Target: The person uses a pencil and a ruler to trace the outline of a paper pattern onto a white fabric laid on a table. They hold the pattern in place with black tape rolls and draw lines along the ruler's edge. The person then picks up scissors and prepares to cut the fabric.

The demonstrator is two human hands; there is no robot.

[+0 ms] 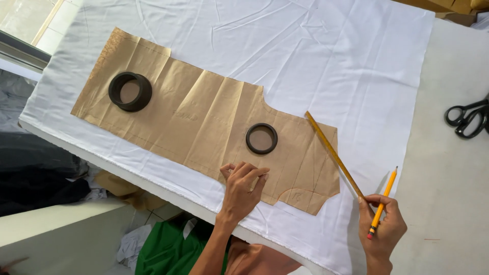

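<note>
One white cloth [316, 56] is spread over the worktop [453, 168], reaching its near edge and leaving a bare strip along the right side. On the cloth lies one brown paper pattern [204, 112], creased in several folds, running from the far left corner area down toward the near edge. Two black rings rest on the paper as weights: the larger ring [130, 91] near the pattern's left end, the smaller ring [262, 138] nearer its right end, the two well apart. One wooden ruler [333, 153] lies slantwise across the right end of the pattern, its lower end reaching the right hand [382, 229]. That hand is curled closed around one yellow pencil [383, 202] with a red tip pointing down, and its fingertips touch the ruler's lower end, over the cloth near the near edge. The left hand [242, 188] is mostly open, fingers bent and spread slightly, pressing down with its fingertips on the pattern's near edge, just below the smaller ring. One pair of black scissors [466, 118] lies on the bare worktop at the right edge, well apart from both hands
</note>
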